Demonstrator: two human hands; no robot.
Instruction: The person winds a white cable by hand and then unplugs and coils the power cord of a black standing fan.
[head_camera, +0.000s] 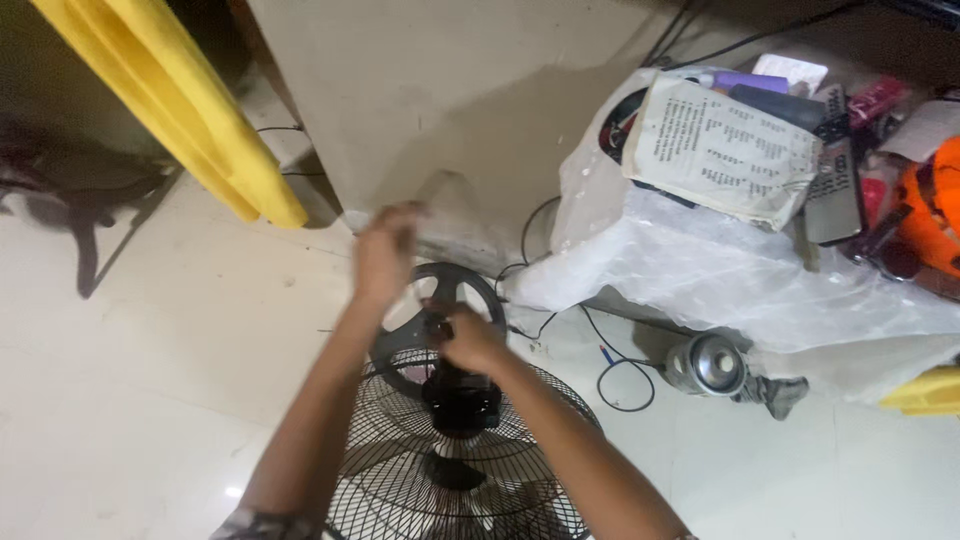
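The view looks down on a pedestal fan standing on a pale tiled floor (150, 400).

**Fan.** The black wire grille (400, 480) occupies the lower centre of the frame. The black motor housing (460, 400) sits behind the grille. The round dark base (470, 285) lies beyond it, close to the foot of a beige wall (450, 100).

**Hands.**
- The right hand (468, 338) rests on top of the motor housing, fingers curled narrowly around a small dark part there. What that part is cannot be told.
- The left hand (385, 250) is raised above the base, clear of the fan. It is blurred. Whether the fingers are spread or closed cannot be told, and nothing visible is held in it.

**Surroundings.**
- A black cable (620, 375) trails in loops across the floor to the right of the fan.
- A silver cylindrical can (705, 363) lies on its side near the cable, next to a crumpled grey rag (775, 392).
- A white plastic sheet (720, 270) covers a low stack on the right. On the sheet rest a printed paper (720, 150), a grey remote control (835, 195) and an orange object (935, 210), partly cut off by the frame edge.
- A yellow cloth (180, 110) hangs at the upper left.
- A yellow item (925, 392) shows at the right edge, below the sheet.
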